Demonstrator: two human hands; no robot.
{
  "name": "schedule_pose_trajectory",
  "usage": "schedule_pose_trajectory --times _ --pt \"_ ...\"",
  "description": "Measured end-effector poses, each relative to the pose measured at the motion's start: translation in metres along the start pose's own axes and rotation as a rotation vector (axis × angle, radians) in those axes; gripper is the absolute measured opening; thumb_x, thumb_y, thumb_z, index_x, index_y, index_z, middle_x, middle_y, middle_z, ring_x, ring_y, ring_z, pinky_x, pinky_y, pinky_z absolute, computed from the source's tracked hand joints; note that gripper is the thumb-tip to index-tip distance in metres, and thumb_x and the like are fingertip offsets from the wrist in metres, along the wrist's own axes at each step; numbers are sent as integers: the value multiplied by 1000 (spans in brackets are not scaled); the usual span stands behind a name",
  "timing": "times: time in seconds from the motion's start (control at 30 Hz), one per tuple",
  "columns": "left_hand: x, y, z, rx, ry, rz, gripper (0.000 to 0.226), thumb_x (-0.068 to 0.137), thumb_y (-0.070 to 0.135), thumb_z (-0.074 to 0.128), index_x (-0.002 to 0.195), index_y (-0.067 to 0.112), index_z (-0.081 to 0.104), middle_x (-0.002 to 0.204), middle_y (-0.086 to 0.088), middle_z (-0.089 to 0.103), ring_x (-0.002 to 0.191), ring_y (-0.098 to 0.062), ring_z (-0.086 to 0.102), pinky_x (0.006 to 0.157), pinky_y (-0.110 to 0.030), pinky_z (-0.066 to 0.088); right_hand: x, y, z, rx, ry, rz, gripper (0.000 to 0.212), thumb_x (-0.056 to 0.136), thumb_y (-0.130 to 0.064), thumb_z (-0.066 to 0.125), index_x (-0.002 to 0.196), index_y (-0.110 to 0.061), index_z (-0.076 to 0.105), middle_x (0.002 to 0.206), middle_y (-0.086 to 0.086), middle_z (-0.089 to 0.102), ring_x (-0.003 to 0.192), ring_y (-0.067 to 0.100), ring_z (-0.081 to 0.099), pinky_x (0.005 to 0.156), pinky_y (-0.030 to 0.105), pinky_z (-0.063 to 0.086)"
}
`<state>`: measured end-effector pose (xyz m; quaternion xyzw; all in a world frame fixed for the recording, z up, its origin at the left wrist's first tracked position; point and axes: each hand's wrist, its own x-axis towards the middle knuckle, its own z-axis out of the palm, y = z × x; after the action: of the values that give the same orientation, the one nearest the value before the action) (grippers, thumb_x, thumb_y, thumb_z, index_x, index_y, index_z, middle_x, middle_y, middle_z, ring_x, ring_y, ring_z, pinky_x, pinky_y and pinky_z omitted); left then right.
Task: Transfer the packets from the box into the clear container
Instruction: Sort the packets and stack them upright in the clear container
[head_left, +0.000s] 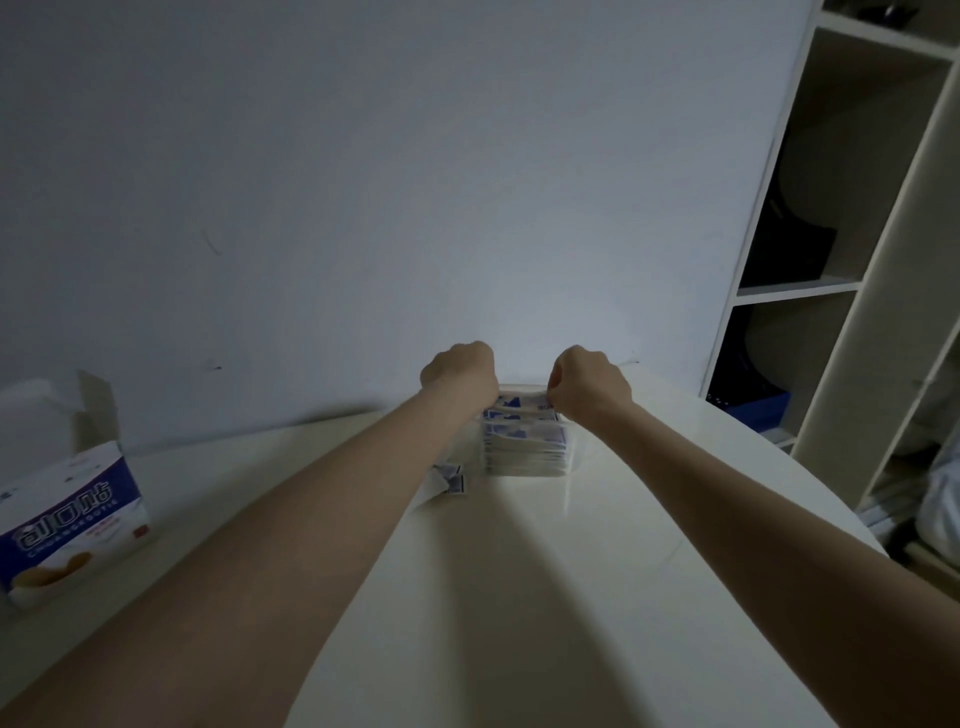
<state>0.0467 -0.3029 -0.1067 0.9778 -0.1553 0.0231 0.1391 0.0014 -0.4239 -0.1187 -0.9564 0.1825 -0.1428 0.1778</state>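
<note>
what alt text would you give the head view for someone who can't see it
Both hands, the left hand and right hand, reach out with curled fingers to the top of a clear container stacked with blue-and-white packets on a white table. A few loose packets lie beside it, and an open box stands at the far left.

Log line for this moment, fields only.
left hand, right hand: both grip packets in clear container | loose packets: on table | box: open, far left

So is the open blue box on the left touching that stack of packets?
Apart. In the head view the box stands at the table's left edge, with bare tabletop and the left forearm between it and the stack of packets.
</note>
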Motion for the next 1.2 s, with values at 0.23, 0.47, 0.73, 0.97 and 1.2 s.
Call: schedule_pose_trajectory --times 0.23,0.47,0.73,0.97,1.2 --pt "2 1 7 204 -24 81 12 86 4 53 76 10 49 67 0 40 72 -18 48 59 -24 38 -5 -1 4 -207 11 -70 17 81 3 52 94 -5 59 81 7 51 75 26 48 63 30 40" --pt "-2 1 -1 194 -16 86 20 88 3 50 69 9 47 66 -1 41 71 -18 48 61 -25 37 -11 -5 -4 -252 24 -101 12 82 5 49 77 -6 47 71 7 44 73 27 48 63 30 38" --pt "-35 -43 -29 103 172 128 21 89 13 49 104 9 64 103 -8 66 91 -27 62 70 -29 44 -36 -50 -17 92 129 -407 17 87 -6 49 93 -8 64 93 13 69 83 29 64 79 39 55" --pt "-86 -109 -22 80 -311 -122 33 86 38 60 97 8 55 95 -7 52 85 -23 55 57 -27 51 -75 -88 39 -291 -403 -769 40 87 -15 57 127 -15 54 131 8 56 120 28 51 101 33 39" --pt "-116 -99 -2 168 -261 0 26 86 35 55 87 9 56 88 -12 57 84 -27 56 66 -30 44 -87 -83 48 -435 -319 -869 32 87 -16 55 120 -14 59 106 8 60 115 25 49 83 29 39"
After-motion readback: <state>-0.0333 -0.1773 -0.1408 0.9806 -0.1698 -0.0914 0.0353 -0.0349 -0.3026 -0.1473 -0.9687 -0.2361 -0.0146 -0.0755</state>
